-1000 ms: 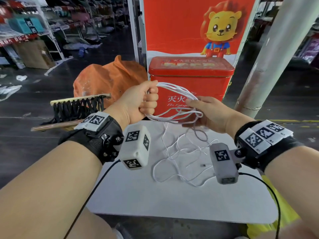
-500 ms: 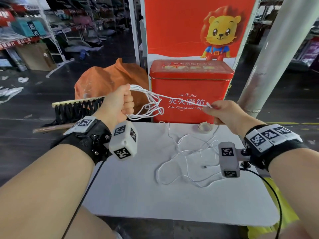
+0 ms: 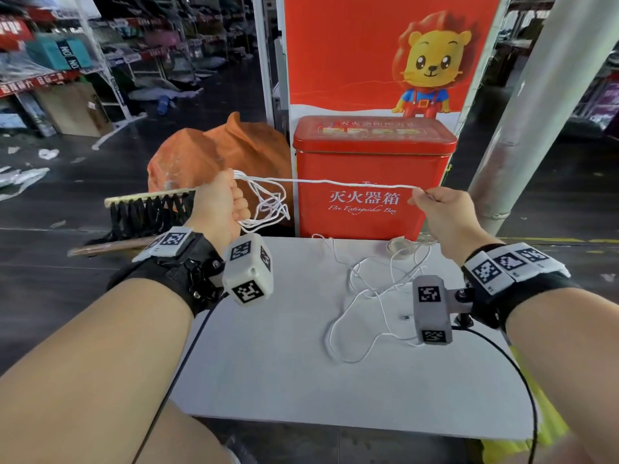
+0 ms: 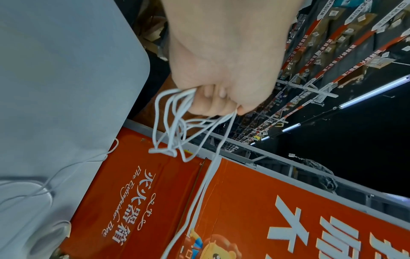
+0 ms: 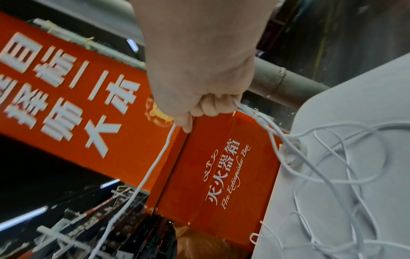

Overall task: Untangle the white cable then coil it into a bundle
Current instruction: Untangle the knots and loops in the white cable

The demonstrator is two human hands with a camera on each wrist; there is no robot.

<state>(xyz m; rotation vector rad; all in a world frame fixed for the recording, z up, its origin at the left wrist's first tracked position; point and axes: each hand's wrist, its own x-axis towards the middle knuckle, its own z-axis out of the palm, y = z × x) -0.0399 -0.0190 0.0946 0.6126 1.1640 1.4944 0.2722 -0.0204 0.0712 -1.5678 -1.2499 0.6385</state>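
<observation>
Thin and round in section, the white cable (image 3: 331, 182) is smooth plastic cord, and it takes three shapes at once. Several limp loops (image 4: 175, 126) of it hang bunched from the left hand (image 3: 219, 204), crossing one another in a small snarl below the knuckles. From the top of that fist a single run stretches taut and nearly level to the right hand (image 3: 442, 212), passing in front of the red metal box (image 3: 371, 155), a glossy tin with rounded corners, a lipped lid and white lettering. Beyond the right hand the cord drops to the table (image 3: 268, 363), a matte pale-grey slab with a rounded edge, where the rest lies in loose, overlapping curls (image 3: 371, 296). A small translucent ring-shaped roll (image 3: 400, 247) sits at the table's far edge among those strands.

Both forearms reach forward at about the same height above the table's far edge, well apart, each strapped with a black band carrying printed square markers and a boxy grey camera. The left hand is a tight fist, fingers (image 4: 213, 99) curled fully round the gathered loops, knuckles facing right. The right hand is also curled: the right wrist view shows the cable entering beside the thumb (image 5: 186, 122) and leaving under the folded fingers on the other side, so the cord runs through its closed grip.

Behind the left hand stand a crumpled orange plastic bag (image 3: 207, 155) and a black lattice rack (image 3: 150, 212) with a pale wooden top rail.
</observation>
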